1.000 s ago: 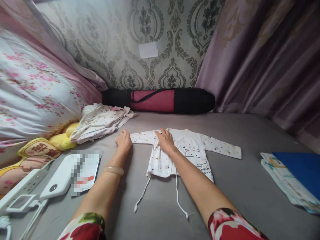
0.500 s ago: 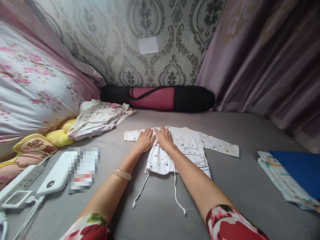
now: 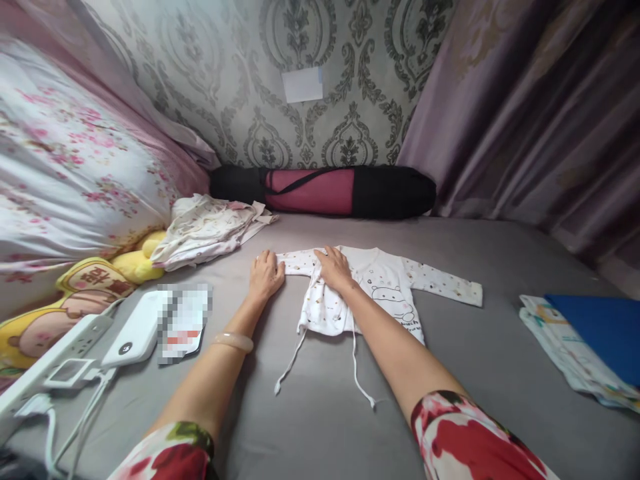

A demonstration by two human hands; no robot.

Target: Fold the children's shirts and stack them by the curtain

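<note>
White shirt, short of the far edge of grey sheet, left hand over end of sleeve, grip indeterminable, right hand laid open on shoulder, chest lettering unclear.

I count two hands of my own: one left hand and one right hand. I find one bracelet and one small shirt, with two shirt sleeves and two hanging ties. I record one power strip, one power bank, one packet, one long bag and one white card. I note one heap of clothes; its pieces I cannot count.
</note>
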